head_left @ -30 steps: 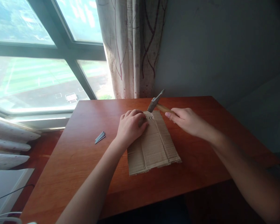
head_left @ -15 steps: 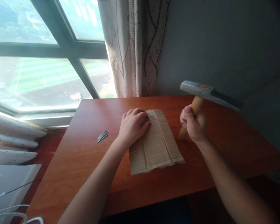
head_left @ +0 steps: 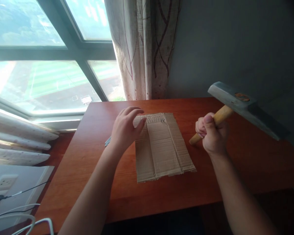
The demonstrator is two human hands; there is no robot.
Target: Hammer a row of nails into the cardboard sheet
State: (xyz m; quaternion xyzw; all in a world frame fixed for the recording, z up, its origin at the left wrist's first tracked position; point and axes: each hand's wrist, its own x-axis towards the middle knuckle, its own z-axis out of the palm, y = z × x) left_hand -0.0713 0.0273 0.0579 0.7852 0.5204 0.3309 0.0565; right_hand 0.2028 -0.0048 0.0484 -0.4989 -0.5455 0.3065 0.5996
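Observation:
A flat piece of brown cardboard [head_left: 161, 147] lies on the reddish wooden table [head_left: 95, 182]; a row of nail heads [head_left: 155, 119] dots its far edge. My left hand [head_left: 126, 129] hovers over the cardboard's far left corner, fingers curved and apart, holding nothing. My right hand [head_left: 212, 135] is a fist round the wooden handle of a hammer [head_left: 245, 106], whose steel head is raised to the right, above the table. A small bundle of loose nails [head_left: 108, 141] lies on the table left of my left wrist, partly hidden by it.
A window [head_left: 39, 65] fills the left, a patterned curtain [head_left: 147, 49] hangs behind the table, a grey wall [head_left: 235, 42] stands at the right. White cables [head_left: 22, 218] and a wall socket [head_left: 5, 182] sit at lower left, below the table's left edge.
One second ago the hammer head rested on the cardboard's far edge; it swung up and to the right. My left hand lifted off the cardboard and moved left, uncovering the nail heads.

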